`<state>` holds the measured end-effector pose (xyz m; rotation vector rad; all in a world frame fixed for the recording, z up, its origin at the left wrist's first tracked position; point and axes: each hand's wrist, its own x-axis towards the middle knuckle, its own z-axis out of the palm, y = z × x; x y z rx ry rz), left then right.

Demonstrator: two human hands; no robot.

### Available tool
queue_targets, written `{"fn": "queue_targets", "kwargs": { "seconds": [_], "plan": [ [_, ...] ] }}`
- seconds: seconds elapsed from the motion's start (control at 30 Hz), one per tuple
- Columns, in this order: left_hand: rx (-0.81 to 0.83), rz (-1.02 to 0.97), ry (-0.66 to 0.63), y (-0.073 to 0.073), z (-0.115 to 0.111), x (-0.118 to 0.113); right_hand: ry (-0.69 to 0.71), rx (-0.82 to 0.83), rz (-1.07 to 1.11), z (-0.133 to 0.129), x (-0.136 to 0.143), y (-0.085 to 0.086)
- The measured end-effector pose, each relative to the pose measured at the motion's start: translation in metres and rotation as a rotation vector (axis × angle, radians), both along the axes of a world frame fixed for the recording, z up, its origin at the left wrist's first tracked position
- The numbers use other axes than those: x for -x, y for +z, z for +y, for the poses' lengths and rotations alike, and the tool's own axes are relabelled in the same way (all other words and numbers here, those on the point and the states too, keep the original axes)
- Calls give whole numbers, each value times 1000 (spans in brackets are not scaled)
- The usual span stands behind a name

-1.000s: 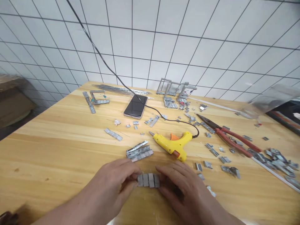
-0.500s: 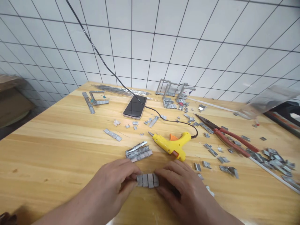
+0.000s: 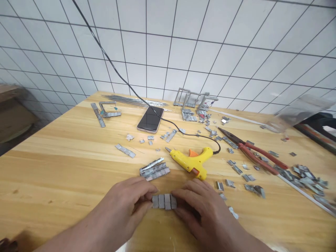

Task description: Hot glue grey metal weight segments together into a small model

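Observation:
A short strip of joined grey metal pieces (image 3: 164,202) lies between my two hands at the near part of the table. My left hand (image 3: 128,203) pinches its left end between thumb and fingers. At the right end, the fingertips of my right hand (image 3: 202,206) grip the strip, thumb below and fingers above. Just beyond my left hand lie several longer metal strips (image 3: 154,169) in a small stack. A yellow hot glue gun (image 3: 193,161) rests on its side beyond my right hand, its nozzle pointing left.
Red-handled pliers (image 3: 254,152) and scattered metal clips (image 3: 306,176) lie at the right. Farther back are a phone (image 3: 150,120), thin metal rods (image 3: 131,100) and small metal frames (image 3: 194,103). A black cord (image 3: 115,66) hangs across to the glue gun. A tiled wall (image 3: 157,49) bounds the table's back.
Both hands keep their hold on the metal strip, almost unmoved. The whole view has shifted very slightly.

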<state>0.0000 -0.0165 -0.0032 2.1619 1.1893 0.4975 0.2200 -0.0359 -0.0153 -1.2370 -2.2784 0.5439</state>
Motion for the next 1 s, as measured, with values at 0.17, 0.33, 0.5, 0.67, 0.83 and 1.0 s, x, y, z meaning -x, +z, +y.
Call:
{"fn": "queue_targets", "kwargs": {
  "seconds": [0.17,0.33,0.5,0.67,0.83,1.0],
  "plan": [
    [26,29,-9,2,-1,0,-9,47,-16,0,0,2],
    [33,35,-27,4,-2,1,-13,74,-50,0,0,5],
    [2,16,-14,7,-2,3,-36,78,-67,-2,0,8],
    [2,-14,39,14,-1,2,-38,61,-89,-1,-1,10],
    [1,-137,111,23,-4,0,-36,43,-99,0,-1,6],
    [283,-338,171,28,-5,2,-31,15,-64,0,0,1]
  ]
}}
